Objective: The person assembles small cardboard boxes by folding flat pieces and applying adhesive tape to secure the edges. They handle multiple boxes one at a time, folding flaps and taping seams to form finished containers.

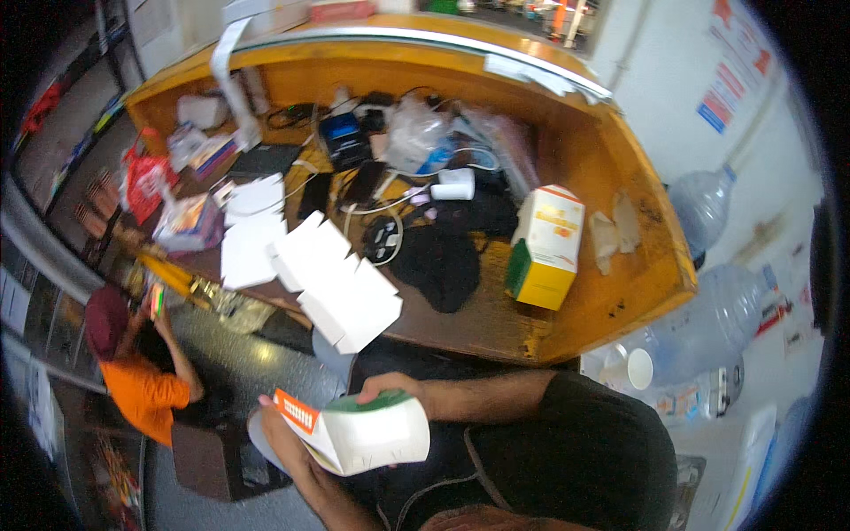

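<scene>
Between my two hands is a partly folded carton, its white inside showing and its outside green, orange and white. My left hand grips the carton's left side next to the orange flap. Across from it, my right hand is closed over the green top edge, its fingertips partly hidden. Just beyond, an unfolded white carton blank lies on the desk and overhangs its front edge. A standing carton, white, yellow and green, is on the desk's right side.
The wooden desk holds more white sheets, a black cloth, a white cup, cables and plastic bags. Large clear water bottles stand at right. A person in orange sits at left, near a brown chair.
</scene>
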Demonstrator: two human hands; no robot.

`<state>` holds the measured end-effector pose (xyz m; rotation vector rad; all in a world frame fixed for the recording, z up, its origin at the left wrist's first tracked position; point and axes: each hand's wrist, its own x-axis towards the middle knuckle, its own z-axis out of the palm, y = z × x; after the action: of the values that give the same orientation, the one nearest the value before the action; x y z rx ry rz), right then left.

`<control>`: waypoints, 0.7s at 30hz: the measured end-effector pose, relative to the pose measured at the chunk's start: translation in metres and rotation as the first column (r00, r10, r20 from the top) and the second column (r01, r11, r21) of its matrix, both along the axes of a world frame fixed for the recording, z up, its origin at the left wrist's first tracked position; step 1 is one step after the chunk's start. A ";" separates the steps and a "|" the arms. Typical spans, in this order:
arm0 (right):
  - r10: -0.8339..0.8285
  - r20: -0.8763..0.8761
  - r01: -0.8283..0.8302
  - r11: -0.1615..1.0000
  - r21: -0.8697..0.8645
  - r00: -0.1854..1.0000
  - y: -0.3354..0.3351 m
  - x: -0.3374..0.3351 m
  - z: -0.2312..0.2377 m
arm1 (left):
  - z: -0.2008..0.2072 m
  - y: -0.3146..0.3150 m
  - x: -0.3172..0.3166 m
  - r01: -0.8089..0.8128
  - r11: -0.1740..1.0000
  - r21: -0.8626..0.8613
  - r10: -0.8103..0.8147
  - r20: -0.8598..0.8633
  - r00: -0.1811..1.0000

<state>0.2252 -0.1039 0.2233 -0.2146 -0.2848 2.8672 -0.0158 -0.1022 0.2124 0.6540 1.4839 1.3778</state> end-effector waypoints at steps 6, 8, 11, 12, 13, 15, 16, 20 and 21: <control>-0.243 0.164 0.245 0.970 0.010 0.956 -0.005 0.024 0.033 | -0.083 0.033 0.010 0.324 0.945 0.035 -0.308 0.425 0.851; -0.475 0.225 0.482 0.876 0.030 0.850 -0.012 0.053 0.056 | 0.020 0.022 0.058 0.125 0.988 -0.088 -0.028 0.696 0.718; -0.940 0.175 0.875 0.338 0.345 0.294 -0.032 0.100 0.093 | -0.045 0.035 0.029 0.379 0.842 0.384 -0.538 0.653 0.534; -0.995 0.090 0.838 0.085 0.539 0.043 -0.043 0.116 0.107 | -0.060 0.035 0.026 0.382 0.826 0.414 -0.559 0.684 0.469; -0.974 0.002 0.459 -0.105 0.882 -0.228 -0.053 0.127 0.125 | -0.072 0.035 0.026 0.386 0.838 0.385 -0.539 0.691 0.482; -0.775 -0.456 -0.549 -0.171 0.818 -0.438 -0.057 0.155 0.151 | -0.095 0.033 0.022 0.374 0.867 0.330 -0.492 0.689 0.532; -0.645 -0.689 -0.890 -0.029 0.455 -0.331 -0.058 0.165 0.160 | -0.106 0.033 0.020 0.380 0.880 0.284 -0.465 0.674 0.574; -0.653 -0.375 -0.753 0.579 0.314 -0.658 -0.057 0.177 0.125 | -0.148 0.040 0.013 0.440 0.893 0.098 -0.425 0.510 0.748; -0.640 -0.281 -0.697 0.686 0.210 -0.715 -0.057 0.188 0.101 | -0.152 0.041 0.012 0.457 0.888 0.053 -0.432 0.440 0.788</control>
<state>0.4136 -0.1608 0.3239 2.8441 1.5026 0.7058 -0.0034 -0.0610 0.0606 0.5620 0.9212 1.0198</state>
